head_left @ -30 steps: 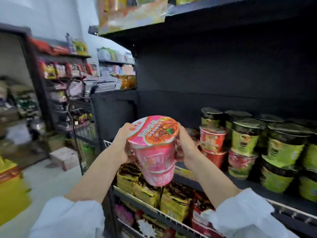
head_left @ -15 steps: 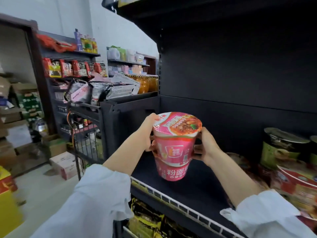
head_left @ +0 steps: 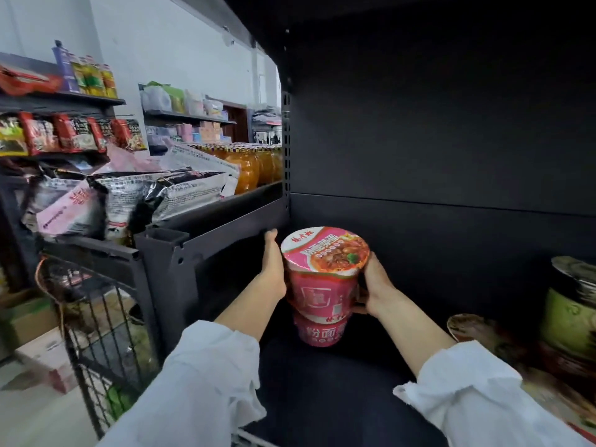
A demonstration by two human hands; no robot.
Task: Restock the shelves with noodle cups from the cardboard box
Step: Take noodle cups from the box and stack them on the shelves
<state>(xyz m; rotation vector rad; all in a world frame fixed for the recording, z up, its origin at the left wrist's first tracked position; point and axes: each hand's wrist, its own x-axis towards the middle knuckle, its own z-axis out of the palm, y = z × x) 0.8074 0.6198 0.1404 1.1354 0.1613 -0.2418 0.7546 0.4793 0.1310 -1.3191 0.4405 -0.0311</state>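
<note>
A large black metal shelving unit point(head_left: 435, 140) fills the centre and right of the frame; its dark flat shelf board point(head_left: 322, 391) runs across the lower middle. In the left half of the frame stand further dark store shelves point(head_left: 61, 100) carrying red snack packets, with a heap of black-and-silver foil noodle bags point(head_left: 129, 195) below them and a row of orange drink bottles point(head_left: 248, 166) just left of the unit's perforated upright. A black wire rack point(head_left: 106, 333) occupies the lower left. At the right edge, green-and-black lidded noodle cups point(head_left: 571, 304) sit on the same shelf board, well apart from the hands. Two forearms in pale blue-white sleeves point(head_left: 200, 382) reach in from the bottom of the frame. Between them, just below centre, is a stack of two pink paper noodle cups point(head_left: 322, 285), the upper one nested on the lower, its printed lid facing up and slightly tilted toward the camera. The stack is low over the shelf board; whether its base touches cannot be told. The left hand point(head_left: 274, 269) presses flat against the stack's left side, fingers extended upward. The right hand point(head_left: 374, 285) curls its fingers round the right side at the join of the two cups.
</note>
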